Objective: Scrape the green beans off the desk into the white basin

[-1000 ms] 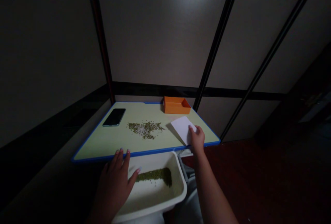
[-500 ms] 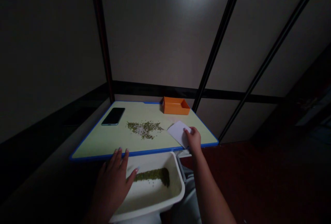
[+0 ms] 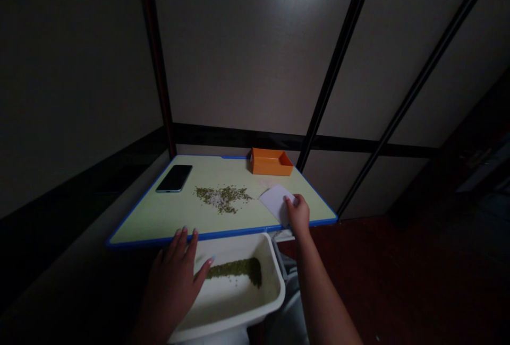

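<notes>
My right hand [image 3: 298, 214] grips a white card or piece of stiff paper [image 3: 274, 201] by its right side, low over the table's right part. To the left of the card lies a loose scatter of small green grains [image 3: 229, 194] mixed with some whitish bits. My left hand [image 3: 173, 276] has its fingers apart, at the left side of a white plastic tub [image 3: 274, 281], with the fingertips near the table's front edge. Inside the tub a band of green grains [image 3: 239, 268] lies along the bottom. Part of the tub is hidden behind the left hand.
The pale green table [image 3: 151, 223] has a blue rim. A smartphone [image 3: 174, 178] lies at its left, and an orange open box [image 3: 271, 163] stands at the back right. Panelled walls [image 3: 247, 69] rise behind the table.
My right hand has moved slightly left and lowered the card closer to the tabletop. The left hand and the grains look almost the same.
</notes>
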`<state>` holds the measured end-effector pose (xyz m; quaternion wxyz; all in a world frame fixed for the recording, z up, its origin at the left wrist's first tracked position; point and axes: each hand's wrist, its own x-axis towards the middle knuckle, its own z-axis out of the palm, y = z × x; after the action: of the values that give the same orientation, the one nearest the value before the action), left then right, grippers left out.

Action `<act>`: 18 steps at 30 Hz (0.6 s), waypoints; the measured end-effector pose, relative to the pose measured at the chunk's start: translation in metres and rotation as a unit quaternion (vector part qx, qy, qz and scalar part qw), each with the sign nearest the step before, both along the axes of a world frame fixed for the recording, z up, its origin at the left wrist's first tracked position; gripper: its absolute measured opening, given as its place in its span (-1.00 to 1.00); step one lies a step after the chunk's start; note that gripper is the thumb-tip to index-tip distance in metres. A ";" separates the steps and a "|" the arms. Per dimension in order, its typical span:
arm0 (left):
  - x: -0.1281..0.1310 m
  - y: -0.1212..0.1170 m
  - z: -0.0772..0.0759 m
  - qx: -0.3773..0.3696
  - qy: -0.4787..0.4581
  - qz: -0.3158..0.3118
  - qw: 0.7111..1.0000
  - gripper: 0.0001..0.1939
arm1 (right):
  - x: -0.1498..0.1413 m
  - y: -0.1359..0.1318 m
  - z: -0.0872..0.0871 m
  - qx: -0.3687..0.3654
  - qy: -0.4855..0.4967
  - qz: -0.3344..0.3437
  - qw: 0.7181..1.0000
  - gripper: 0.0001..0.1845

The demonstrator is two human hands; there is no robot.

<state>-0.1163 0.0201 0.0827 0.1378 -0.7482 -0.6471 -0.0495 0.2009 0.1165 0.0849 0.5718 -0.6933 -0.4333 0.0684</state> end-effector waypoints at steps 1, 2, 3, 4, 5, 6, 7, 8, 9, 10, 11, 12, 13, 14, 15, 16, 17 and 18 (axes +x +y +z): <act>0.000 0.000 -0.001 0.008 -0.005 -0.004 1.000 -0.34 | 0.000 0.001 0.000 0.001 -0.001 -0.001 1.000 -0.61; 0.000 0.000 -0.002 0.016 -0.010 -0.007 1.000 -0.34 | 0.000 0.001 0.000 0.001 0.000 -0.001 1.000 -0.62; -0.001 0.000 -0.004 0.022 -0.014 -0.010 1.000 -0.34 | 0.000 0.002 -0.001 0.002 0.001 -0.001 1.000 -0.62; -0.001 0.001 -0.005 0.026 -0.016 -0.012 0.999 -0.34 | 0.000 0.003 -0.001 0.003 0.003 0.001 1.000 -0.63; -0.001 0.001 -0.006 0.030 -0.016 -0.013 0.999 -0.34 | 0.001 0.003 -0.002 0.004 0.005 0.005 1.000 -0.62; -0.001 0.002 -0.006 0.032 -0.015 -0.013 0.999 -0.34 | 0.001 0.003 -0.002 0.005 0.008 0.010 1.000 -0.62; -0.001 0.002 -0.007 0.032 -0.014 -0.013 0.999 -0.34 | 0.002 0.003 -0.002 0.005 0.011 0.016 1.000 -0.61; -0.001 0.003 -0.007 0.032 -0.013 -0.012 0.999 -0.33 | 0.003 0.003 -0.002 0.006 0.015 0.023 1.000 -0.60; 0.000 0.003 -0.007 0.031 -0.011 -0.012 0.999 -0.33 | 0.003 0.003 -0.002 0.007 0.018 0.030 0.999 -0.59; 0.000 0.004 -0.007 0.029 -0.010 -0.011 0.999 -0.32 | 0.004 0.002 -0.002 0.008 0.023 0.036 0.999 -0.57; 0.000 0.004 -0.007 0.028 -0.010 -0.010 1.000 -0.32 | 0.004 0.002 -0.002 0.010 0.027 0.040 0.999 -0.56; 0.000 0.004 -0.006 0.027 -0.009 -0.010 1.000 -0.32 | 0.005 0.001 -0.002 0.013 0.031 0.040 0.999 -0.54; 0.000 0.004 -0.006 0.027 -0.009 -0.010 1.000 -0.32 | 0.005 0.001 -0.001 0.015 0.035 0.039 0.999 -0.53; 0.000 0.004 -0.005 0.027 -0.009 -0.010 1.000 -0.33 | 0.005 0.001 -0.001 0.018 0.039 0.037 0.998 -0.53; 0.000 0.004 -0.004 0.026 -0.009 -0.011 1.000 -0.33 | 0.005 0.001 -0.002 0.019 0.042 0.037 0.998 -0.53; 0.000 0.003 -0.004 0.024 -0.010 -0.011 1.000 -0.33 | 0.005 0.001 -0.002 0.020 0.043 0.038 0.998 -0.54; 0.000 0.003 -0.003 0.021 -0.011 -0.011 1.000 -0.33 | 0.005 0.001 -0.002 0.021 0.044 0.042 0.998 -0.54; 0.000 0.002 -0.003 0.016 -0.010 -0.009 1.000 -0.33 | 0.005 0.001 -0.002 0.022 0.044 0.046 0.998 -0.55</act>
<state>-0.1165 0.0225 0.0798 0.1425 -0.7511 -0.6409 -0.0687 0.2059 0.1177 0.0825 0.6016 -0.6561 -0.4407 0.1156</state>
